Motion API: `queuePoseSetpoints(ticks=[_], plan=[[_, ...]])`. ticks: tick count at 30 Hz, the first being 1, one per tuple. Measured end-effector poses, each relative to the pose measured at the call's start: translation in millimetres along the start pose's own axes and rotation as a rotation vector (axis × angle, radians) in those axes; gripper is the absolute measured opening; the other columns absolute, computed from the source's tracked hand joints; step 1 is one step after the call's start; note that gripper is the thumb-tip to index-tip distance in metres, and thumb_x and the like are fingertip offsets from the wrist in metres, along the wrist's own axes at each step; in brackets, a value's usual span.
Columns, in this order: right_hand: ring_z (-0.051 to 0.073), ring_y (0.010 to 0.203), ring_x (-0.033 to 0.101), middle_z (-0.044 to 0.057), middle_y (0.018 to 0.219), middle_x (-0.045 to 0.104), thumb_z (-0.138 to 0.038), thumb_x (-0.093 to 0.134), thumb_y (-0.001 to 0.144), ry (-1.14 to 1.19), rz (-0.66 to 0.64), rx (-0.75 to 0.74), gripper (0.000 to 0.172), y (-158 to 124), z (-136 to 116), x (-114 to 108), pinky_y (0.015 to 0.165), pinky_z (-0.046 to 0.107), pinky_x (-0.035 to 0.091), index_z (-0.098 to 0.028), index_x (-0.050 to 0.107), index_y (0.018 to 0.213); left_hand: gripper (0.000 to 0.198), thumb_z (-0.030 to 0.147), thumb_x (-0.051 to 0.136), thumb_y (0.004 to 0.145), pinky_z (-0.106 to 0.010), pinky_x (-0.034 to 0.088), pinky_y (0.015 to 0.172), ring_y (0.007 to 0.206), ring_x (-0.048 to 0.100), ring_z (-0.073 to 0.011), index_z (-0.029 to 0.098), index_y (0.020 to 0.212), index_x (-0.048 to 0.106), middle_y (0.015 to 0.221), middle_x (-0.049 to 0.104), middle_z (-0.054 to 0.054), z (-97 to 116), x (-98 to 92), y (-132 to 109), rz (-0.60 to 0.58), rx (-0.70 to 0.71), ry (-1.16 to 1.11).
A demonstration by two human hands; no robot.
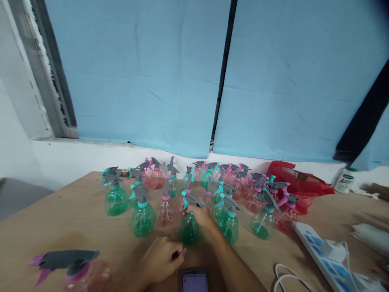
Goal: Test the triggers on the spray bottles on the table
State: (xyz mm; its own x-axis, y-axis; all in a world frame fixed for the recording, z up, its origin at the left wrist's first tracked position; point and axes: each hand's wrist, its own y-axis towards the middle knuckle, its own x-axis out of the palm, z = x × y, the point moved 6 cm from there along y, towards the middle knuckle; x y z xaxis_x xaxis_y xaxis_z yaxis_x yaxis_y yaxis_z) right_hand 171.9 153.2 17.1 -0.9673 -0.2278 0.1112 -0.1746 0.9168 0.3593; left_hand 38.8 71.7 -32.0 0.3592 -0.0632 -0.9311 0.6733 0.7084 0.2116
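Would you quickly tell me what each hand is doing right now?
Left hand: loosely curled, contents unclear.
Right hand: gripping the green translucent plastic spray bottle.

So my right hand (199, 213) is mid-frame, wrapped round the neck of the front spray bottle (189, 229). Behind it and off to both sides, the rest of the bottle crowd (212, 182) fills the middle of the table (75, 219), reaching back to the wall. My left hand (162, 259) is lower centre, just in front of that bottle, with the phone (194, 280) right under it at the bottom edge. One lone bottle (82, 271) sits in the lower left corner. The bag (299, 182) is right of the crowd, and the power strip (322, 251) is lower right.
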Motion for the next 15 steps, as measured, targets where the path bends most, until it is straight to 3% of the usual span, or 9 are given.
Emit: queuePoseSetpoints(ticks=[9, 12, 15], plan=[[0.018, 0.061, 0.058, -0.003, 0.07, 0.064, -0.028, 0.059, 0.074, 0.063, 0.026, -0.133, 0.023, -6.7, -8.1, -2.3, 0.072, 0.031, 0.049, -0.025, 0.063, 0.097, 0.04, 0.028, 0.051, 0.098, -0.03, 0.019, 0.056, 0.051, 0.04, -0.0109, 0.018, 0.059, 0.05, 0.054, 0.052, 0.002, 4.4, 3.2, 0.6, -0.06, 0.001, -0.018], [0.018, 0.063, 0.055, -0.003, 0.066, 0.059, -0.03, 0.059, 0.076, 0.013, 0.137, -0.212, 0.011, -10.1, -35.4, -8.6, 0.068, 0.029, 0.045, -0.024, 0.058, 0.085, 0.04, 0.028, 0.052, 0.098, -0.031, 0.017, 0.055, 0.05, 0.035, -0.011, 0.018, 0.059, 0.052, 0.052, 0.05, 0.002, 6.0, 4.1, -0.3, -0.071, 0.003, -0.002], [0.016, 0.066, 0.051, -0.002, 0.072, 0.056, -0.037, 0.068, 0.079, -0.134, 0.307, -0.34, 0.017, -18.0, -75.5, -5.0, 0.063, 0.027, 0.04, -0.022, 0.06, 0.081, 0.04, 0.029, 0.052, 0.099, -0.031, 0.017, 0.055, 0.05, 0.035, -0.0117, 0.019, 0.061, 0.055, 0.053, 0.05, 0.002, 5.6, 7.4, -1.6, -0.074, 0.013, 0.016]])
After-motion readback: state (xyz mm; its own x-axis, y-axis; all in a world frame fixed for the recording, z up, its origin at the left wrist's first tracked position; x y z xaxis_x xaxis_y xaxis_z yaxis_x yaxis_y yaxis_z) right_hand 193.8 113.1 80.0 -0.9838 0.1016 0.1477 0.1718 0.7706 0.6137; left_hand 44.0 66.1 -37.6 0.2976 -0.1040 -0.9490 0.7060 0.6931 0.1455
